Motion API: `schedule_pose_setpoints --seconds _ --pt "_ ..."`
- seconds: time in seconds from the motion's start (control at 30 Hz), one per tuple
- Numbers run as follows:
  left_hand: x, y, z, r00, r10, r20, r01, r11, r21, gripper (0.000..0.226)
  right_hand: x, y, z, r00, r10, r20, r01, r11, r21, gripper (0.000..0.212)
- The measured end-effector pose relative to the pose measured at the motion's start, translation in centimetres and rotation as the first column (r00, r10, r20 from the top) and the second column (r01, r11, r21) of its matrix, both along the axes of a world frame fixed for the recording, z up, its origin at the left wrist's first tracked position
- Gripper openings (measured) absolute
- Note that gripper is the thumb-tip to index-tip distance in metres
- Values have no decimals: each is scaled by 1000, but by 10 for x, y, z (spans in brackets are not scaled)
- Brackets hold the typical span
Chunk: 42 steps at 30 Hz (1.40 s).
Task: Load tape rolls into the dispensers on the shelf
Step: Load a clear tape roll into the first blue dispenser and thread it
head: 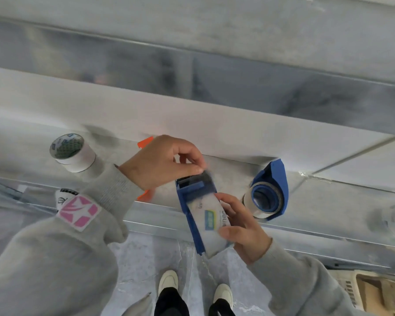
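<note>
My right hand (242, 226) grips the blue dispenser (190, 190), roll (211, 221) seated, just over the shelf (306, 233) edge, its long axis running five to eleven o'clock. My left hand (160, 160), nearer that eleven o'clock end, pinches the tape end (204, 176) (blurred, so that's my reading).

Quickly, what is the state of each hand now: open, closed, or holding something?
Left hand: closed, pinching the front end of the blue dispenser.
Right hand: closed, gripping the same dispenser around its tape roll.
</note>
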<state>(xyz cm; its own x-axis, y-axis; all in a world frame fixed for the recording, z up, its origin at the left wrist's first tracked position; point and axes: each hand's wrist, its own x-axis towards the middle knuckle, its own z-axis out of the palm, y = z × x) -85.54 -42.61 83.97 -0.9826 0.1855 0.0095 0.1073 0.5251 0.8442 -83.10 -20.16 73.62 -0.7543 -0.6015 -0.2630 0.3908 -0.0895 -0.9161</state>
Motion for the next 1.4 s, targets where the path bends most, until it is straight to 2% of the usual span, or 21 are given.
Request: schedule_pose_setpoints --seconds 0.1,0.2,0.33,0.4,0.5,0.63,0.83,1.03,1.2,1.4 --pt "1 9 -5 1000 -26 16 25 999 32 18 5 0 2 998 56 29 -54 996 -71 78" --pt "3 16 -12 999 -32 26 30 997 67 20 11 1 8 997 68 43 -63 991 -116 75" --pt "5 20 -15 999 -34 16 32 993 117 19 11 4 14 996 87 -8 -87 989 -118 82" --pt "5 22 -15 998 -62 16 60 994 89 13 12 6 16 994 94 -51 -99 989 -112 86" --pt "7 23 -16 995 -99 9 98 994 51 6 15 7 17 992 95 -80 -103 989 -110 80" --pt "8 24 -19 993 -115 16 114 993 33 7 17 8 22 988 102 -113 -111 991 -78 74" --pt "6 27 -16 985 -142 99 151 985 -86 8 21 12 25 982 135 -133 -141 989 -37 70" --pt "7 24 -19 987 -126 100 131 991 -40 7 22 18 23 985 138 -106 -143 989 -43 72" --pt "9 19 -21 993 -92 77 89 995 43 11 27 20 20 994 110 -25 -112 988 -105 85" --pt "18 16 -19 998 2 67 -6 999 48 19 32 19 25 997 77 -1 -76 989 -130 94"
